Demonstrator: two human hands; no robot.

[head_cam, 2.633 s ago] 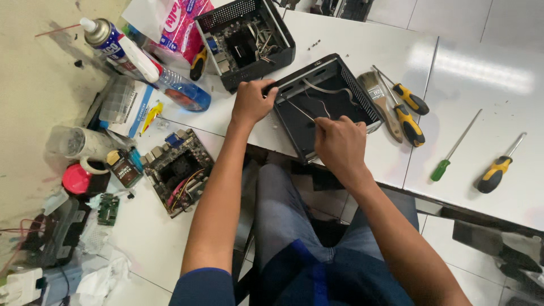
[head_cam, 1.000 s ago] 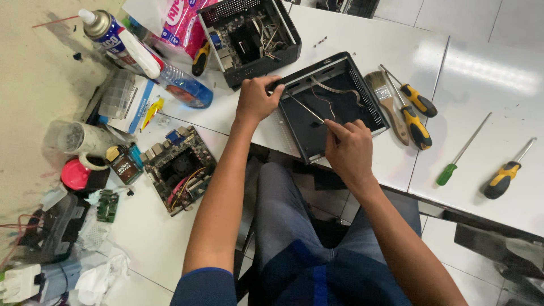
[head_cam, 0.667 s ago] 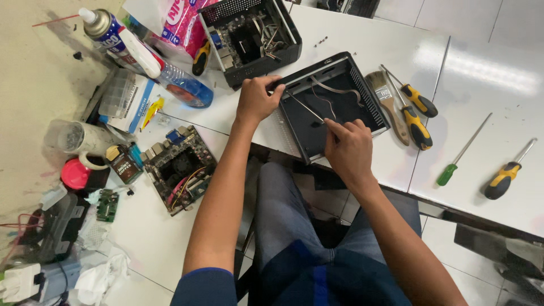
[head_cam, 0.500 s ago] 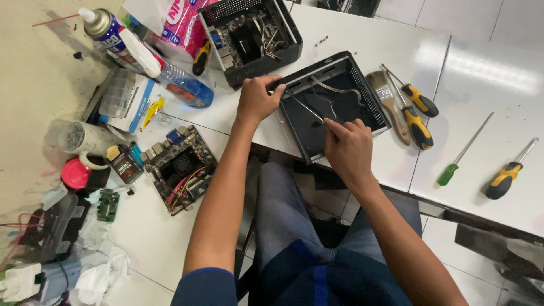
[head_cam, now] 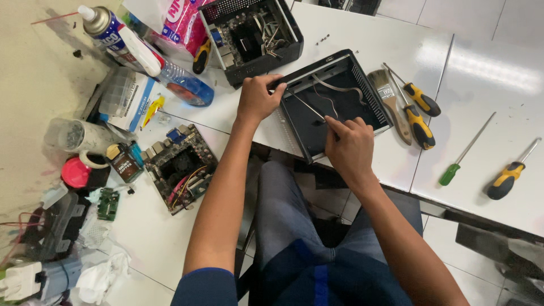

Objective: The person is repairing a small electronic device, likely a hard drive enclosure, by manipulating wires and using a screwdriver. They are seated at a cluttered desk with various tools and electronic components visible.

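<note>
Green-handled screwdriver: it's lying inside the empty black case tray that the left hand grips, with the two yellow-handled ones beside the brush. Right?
Not quite. The head view shows the green-handled screwdriver lying on the white table, right of the black case tray, not inside it. The left hand does grip the tray's edge, and the two yellow-handled screwdrivers do lie beside the brush.

Head view, steeply downward (close overhead)
</note>
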